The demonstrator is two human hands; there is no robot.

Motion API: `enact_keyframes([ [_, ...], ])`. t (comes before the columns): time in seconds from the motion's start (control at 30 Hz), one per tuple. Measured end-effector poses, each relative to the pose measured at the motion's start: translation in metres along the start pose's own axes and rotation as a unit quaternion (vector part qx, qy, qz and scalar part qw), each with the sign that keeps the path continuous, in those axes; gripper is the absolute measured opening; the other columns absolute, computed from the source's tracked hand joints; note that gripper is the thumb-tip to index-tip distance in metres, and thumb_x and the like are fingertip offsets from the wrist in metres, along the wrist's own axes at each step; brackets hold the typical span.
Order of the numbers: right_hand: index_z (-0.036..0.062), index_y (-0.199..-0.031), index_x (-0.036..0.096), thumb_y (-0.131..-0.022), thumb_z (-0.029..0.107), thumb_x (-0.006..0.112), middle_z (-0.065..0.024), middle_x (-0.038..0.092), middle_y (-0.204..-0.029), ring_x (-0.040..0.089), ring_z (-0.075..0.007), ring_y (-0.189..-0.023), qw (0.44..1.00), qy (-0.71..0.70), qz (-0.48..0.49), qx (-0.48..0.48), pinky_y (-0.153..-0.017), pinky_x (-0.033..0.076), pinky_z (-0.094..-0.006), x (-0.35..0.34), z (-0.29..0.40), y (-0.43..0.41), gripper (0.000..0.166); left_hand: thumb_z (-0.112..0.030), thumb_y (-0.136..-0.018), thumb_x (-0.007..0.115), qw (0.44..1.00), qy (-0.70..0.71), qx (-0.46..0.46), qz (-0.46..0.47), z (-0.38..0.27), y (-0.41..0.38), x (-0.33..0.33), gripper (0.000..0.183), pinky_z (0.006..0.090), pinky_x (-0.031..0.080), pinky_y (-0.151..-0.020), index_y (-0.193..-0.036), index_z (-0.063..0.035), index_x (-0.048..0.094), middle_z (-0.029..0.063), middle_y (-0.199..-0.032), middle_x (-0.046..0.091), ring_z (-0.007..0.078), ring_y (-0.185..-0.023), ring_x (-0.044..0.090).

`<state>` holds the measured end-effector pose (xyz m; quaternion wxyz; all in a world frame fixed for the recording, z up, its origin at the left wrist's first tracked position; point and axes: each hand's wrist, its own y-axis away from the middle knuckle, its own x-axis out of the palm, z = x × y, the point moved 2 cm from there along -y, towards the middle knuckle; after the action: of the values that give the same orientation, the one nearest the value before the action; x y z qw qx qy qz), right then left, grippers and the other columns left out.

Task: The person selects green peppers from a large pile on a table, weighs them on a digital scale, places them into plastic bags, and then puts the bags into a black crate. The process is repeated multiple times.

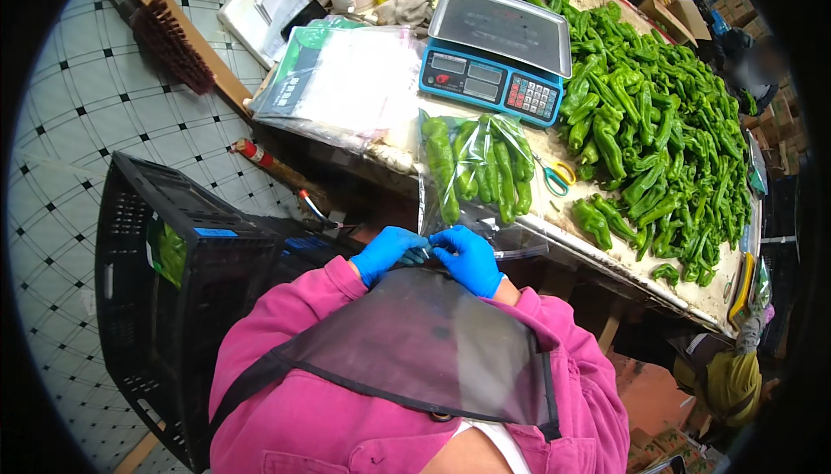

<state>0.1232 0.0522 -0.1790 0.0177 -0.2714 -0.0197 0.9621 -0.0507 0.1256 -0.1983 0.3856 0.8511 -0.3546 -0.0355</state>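
Note:
A clear plastic bag (pixel 477 165) holding several long green peppers lies at the table's near edge, its mouth hanging over the edge towards me. My left hand (pixel 391 254), in a blue glove, pinches the left corner of the bag's mouth. Beside it my right hand (pixel 469 260), also blue-gloved, has thumb and fingers closed on the same edge. The two hands' fingertips nearly meet; exactly what lies between them is partly hidden. Scissors (pixel 558 178) with teal and yellow handles lie just right of the bag.
A blue digital scale (pixel 493 78) stands behind the bag. A large heap of green peppers (pixel 656 130) covers the table's right side. Flat plastic bags (pixel 363 78) are stacked at left. A black crate (pixel 227 260) stands left of me. Co-workers (pixel 717 383) are at the right and back.

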Motion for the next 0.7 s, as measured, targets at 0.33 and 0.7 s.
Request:
enact_keyframes([
  [0.33,0.0089,-0.081,0.066,-0.078,0.016,0.069,-0.0128,0.06,-0.081,0.062,-0.0316,-0.072,0.99,0.109,-0.005,-0.085,-0.062,0.049,-0.0437,0.012,0.009,-0.004,0.009,-0.028,-0.093,0.057,0.998,0.007,-0.014,-0.056,0.011,-0.008,0.004,0.031,0.0291,0.056,-0.071,-0.1,-0.0008,0.071,0.011,-0.087,0.071,0.0183,-0.076,0.07],
  [0.7,0.0055,-0.086,0.061,-0.076,0.014,0.063,-0.0165,0.062,-0.078,0.063,-0.0376,-0.071,0.937,0.251,0.167,-0.175,-0.061,0.05,-0.0457,-0.04,-0.014,0.026,0.013,-0.013,-0.074,0.068,0.771,-0.484,0.406,-0.08,0.001,-0.014,-0.004,0.012,0.0363,0.052,-0.06,-0.084,-0.0072,0.07,0.0149,-0.076,0.067,0.0297,-0.067,0.067],
])
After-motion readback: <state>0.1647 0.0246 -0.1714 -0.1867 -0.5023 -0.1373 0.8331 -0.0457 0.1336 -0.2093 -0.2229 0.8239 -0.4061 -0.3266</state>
